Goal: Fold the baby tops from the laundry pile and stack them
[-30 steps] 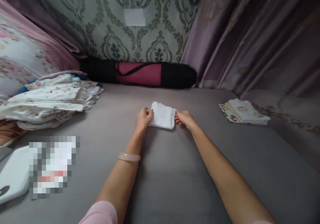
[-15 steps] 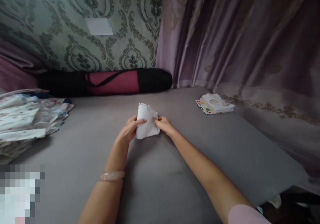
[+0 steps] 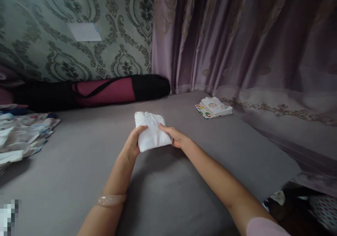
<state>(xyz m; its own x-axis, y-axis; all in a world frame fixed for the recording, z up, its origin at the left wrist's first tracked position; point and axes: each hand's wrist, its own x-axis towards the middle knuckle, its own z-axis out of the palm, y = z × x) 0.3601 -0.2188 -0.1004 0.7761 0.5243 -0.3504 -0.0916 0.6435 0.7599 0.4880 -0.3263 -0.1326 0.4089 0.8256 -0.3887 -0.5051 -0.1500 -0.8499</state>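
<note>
A folded white cloth (image 3: 153, 132) is held up between my two hands, just above the grey bed surface (image 3: 158, 183). My left hand (image 3: 133, 139) grips its left edge, thumb on the near face and the other fingers hidden behind. On the right side my right hand (image 3: 175, 135) pinches it the same way, thumb laid across the face. Whether the cloth is a garment cannot be made out. To the right, apart from both hands, lies a small stack of folded printed cloths (image 3: 214, 107), white on top and multicoloured below.
A spread pile of printed clothes (image 3: 19, 134) lies at the left. Along the patterned wall rests a long black and dark pink bag (image 3: 105, 91). Purple curtains (image 3: 223, 46) hang at the back and right. Beyond the right near edge are dark, patterned items (image 3: 325, 209).
The white cloth now looks wider and flatter between my hands, which have moved slightly apart. My view has turned a little to the right.
</note>
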